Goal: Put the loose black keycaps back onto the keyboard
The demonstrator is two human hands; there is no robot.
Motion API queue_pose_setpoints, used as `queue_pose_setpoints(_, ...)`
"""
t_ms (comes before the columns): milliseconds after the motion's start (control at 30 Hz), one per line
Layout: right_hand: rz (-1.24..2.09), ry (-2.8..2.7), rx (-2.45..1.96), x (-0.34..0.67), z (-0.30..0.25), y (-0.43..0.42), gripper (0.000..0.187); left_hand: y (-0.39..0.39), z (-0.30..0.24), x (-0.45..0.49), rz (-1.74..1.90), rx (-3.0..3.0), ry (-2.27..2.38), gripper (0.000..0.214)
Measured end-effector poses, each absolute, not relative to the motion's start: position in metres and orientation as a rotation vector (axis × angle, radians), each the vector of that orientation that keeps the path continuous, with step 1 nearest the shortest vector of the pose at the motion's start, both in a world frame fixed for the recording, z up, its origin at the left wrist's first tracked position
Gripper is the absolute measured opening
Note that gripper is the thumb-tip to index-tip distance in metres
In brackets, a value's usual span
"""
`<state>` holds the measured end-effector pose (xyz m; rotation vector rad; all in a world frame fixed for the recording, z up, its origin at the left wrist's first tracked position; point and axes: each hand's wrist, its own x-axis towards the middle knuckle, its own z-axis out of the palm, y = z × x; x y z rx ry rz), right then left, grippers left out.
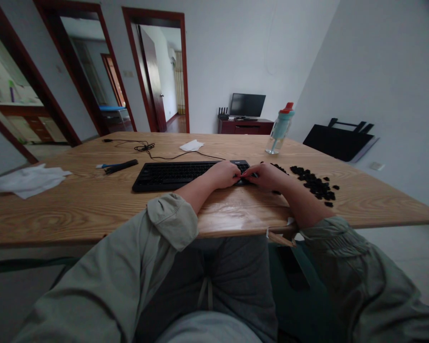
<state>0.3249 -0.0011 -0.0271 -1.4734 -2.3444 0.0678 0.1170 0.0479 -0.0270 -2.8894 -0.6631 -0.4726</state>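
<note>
Our left hand (224, 172) and right hand (270, 176) meet, fingers bunched, at the right end of the keyboard (168, 172), inward from the table's (103, 214) near edge; we can't tell whether they pinch anything. Small, light movements should serve us best.

Keyboard (171, 176) plastic; table (103, 209) smooth grained wood, slightly glossy; sleeves (103, 281) matt cloth.

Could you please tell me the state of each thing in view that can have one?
Keyboard: lying flat
Left hand: fingers bent, at the keyboard's right part
Right hand: fingers bent, beside the left one
Black pieces: loose, scattered
Cable: partly looped, partly stretched out
White sheets: creased
Bottle: upright, top on
Monitor: screen dark
Door: open
</note>
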Motion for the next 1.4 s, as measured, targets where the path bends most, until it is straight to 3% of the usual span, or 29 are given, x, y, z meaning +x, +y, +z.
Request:
queue_pose_setpoints(200,0.036,-2.375,-1.499,0.323,-0.029,-0.004,0.035,0.041,-0.027,0.118,-0.437,-2.791,-0.656,0.028)
queue_pose_setpoints(500,-0.211,-2.423,-1.451,0.314,-0.033,-0.009,0.034,0.023,-0.030,0.119,-0.444,-2.718,-0.697,0.026)
queue_pose_setpoints(633,-0.193,-2.237,-1.353,0.320,-0.034,-0.010,0.029,0.026,-0.016,0.105,-0.653,-2.762,-0.722,0.028)
queue_pose_setpoints(800,-0.162,-2.244,-1.416,0.321,-0.032,-0.012,0.029,0.054,0.015,0.031,-1.094,-2.615,-1.064,0.029)
queue_pose_setpoints(1133,-0.139,-2.362,-1.411,0.312,-0.033,-0.014,0.032,0.087,0.003,-0.170,-1.061,-2.144,-2.064,0.036)
queue_pose_setpoints(1400,-0.139,-2.407,-1.442,0.307,-0.028,-0.017,0.032,0.077,0.005,-0.187,-1.107,-2.153,-2.144,0.039)
